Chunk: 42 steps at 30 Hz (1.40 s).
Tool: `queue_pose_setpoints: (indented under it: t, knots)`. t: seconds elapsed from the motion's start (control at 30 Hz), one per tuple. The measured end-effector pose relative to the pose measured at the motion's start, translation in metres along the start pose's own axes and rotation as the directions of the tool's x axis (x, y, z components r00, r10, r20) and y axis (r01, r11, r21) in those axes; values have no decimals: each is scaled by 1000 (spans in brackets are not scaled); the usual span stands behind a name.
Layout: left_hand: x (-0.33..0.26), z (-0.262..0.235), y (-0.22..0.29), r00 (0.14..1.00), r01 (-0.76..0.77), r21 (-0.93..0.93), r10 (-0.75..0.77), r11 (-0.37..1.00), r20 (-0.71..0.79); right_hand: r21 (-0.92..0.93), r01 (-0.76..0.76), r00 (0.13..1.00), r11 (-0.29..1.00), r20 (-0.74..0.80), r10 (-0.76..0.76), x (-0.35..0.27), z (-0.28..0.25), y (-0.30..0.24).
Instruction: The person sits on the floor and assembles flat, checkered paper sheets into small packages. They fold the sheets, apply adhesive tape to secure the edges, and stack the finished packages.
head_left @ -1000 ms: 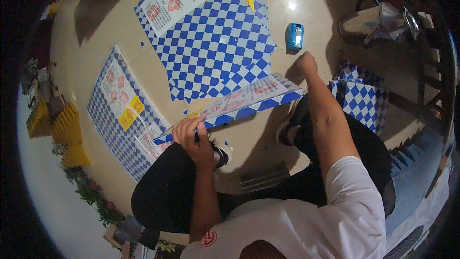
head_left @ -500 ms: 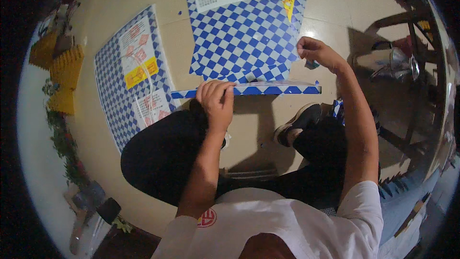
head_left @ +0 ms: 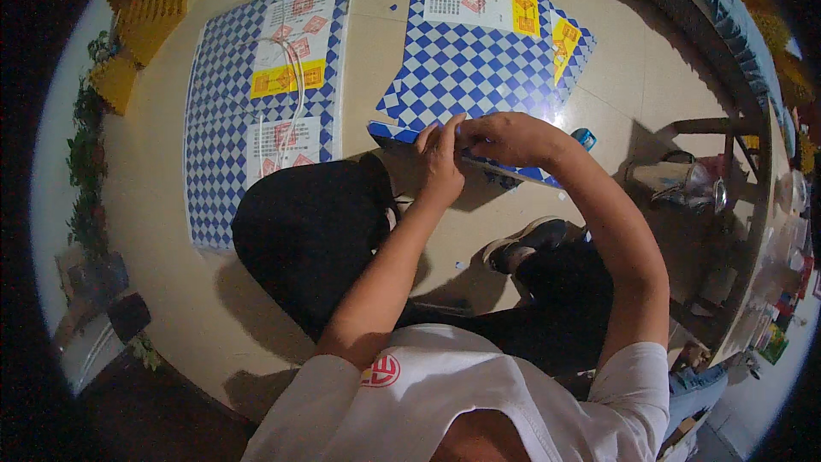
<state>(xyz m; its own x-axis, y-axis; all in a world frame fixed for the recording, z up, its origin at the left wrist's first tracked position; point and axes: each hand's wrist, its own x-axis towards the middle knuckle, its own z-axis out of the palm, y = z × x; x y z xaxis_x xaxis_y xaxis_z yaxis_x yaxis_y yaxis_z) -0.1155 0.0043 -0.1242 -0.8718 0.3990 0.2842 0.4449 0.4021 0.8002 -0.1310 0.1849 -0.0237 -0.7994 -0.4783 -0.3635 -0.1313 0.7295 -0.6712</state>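
The blue-and-white checkered board point(head_left: 393, 131) hangs aslant beyond the left knee point(head_left: 299, 227), its upper edge gripped by the left hand point(head_left: 441, 158); the right hand point(head_left: 511, 139) curls close beside, though I can't tell whether it pinches anything. A steady left grip should keep that edge from buckling. Beyond, matching sheets point(head_left: 479, 68) lie fanned on the tiled floor point(head_left: 366, 60), a metal pail point(head_left: 663, 178) off right

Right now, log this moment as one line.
left hand: gripping checkered panel | right hand: over panel, grip unclear | beyond: checkered sheets on floor
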Motion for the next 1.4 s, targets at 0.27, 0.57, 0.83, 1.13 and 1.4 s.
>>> queue_pose_setpoints:
  t: [0.27, 0.57, 0.83, 1.13, 1.4]
  knots:
    - [-1, 0, 0, 1000, 20, -68, -19, 998, 18, -73, -2, 1000, 997, -2, 2, 8, 10, 9]
    - [2, -10, 3, 995, -88, -53, 91, 995, 46, -262, -155, 988, 953, -29, 153, 9, 12, 4]
    - [1, -6, -1, 993, -108, -69, 111, 992, 43, 405, -128, 991, 905, 15, 134, 9, 26, 49]
    - [1, -7, 4, 994, -104, 22, 103, 994, 40, 186, -275, 961, 943, 79, 264, 17, 49, 74]
    - [1, -5, 3, 995, -70, 56, 66, 996, 75, 144, -288, 858, 947, -400, 322, 2, 68, 88]
